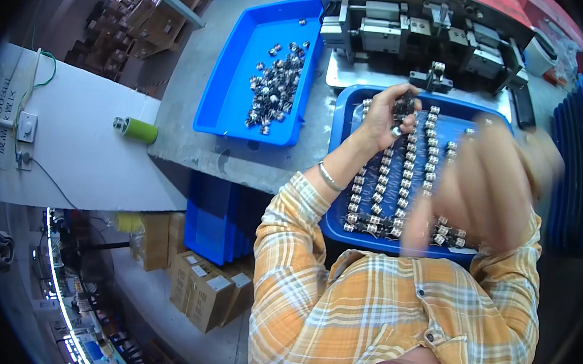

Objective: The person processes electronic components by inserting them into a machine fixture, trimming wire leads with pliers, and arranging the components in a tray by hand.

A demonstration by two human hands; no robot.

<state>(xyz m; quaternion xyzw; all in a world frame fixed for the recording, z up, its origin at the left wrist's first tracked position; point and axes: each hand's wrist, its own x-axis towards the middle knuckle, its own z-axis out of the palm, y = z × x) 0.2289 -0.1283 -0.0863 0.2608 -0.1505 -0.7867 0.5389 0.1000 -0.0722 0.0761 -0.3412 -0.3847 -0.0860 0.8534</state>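
Although much of the writing [1, 121] on the white panel [99, 131], far to the left of the left hand [382, 123], is too small to read in the head view, the digits "003" can be made out beside Chinese characters. Pale labels [218, 283] on a carton [197, 290], below and left of the same hand, are illegible. Small parts [403, 109], dark and metallic, lie within the left hand, whose fingers are curled and clamped on them. Directly beneath both hands is a blue tray [375, 242] bearing rows of similar parts [409, 166]; loose parts [274, 89] fill one side of a blue bin [234, 76] to the left of the left hand, on the table [238, 168]. Just beyond that hand stands a metal machine [383, 36]. The left forearm, with a bracelet [330, 176] at the wrist, reaches up and inward over the tray's edge. Nearer the camera, the right hand [484, 185] is raised over the tray's right side, too blurred to tell whether it grips anything.
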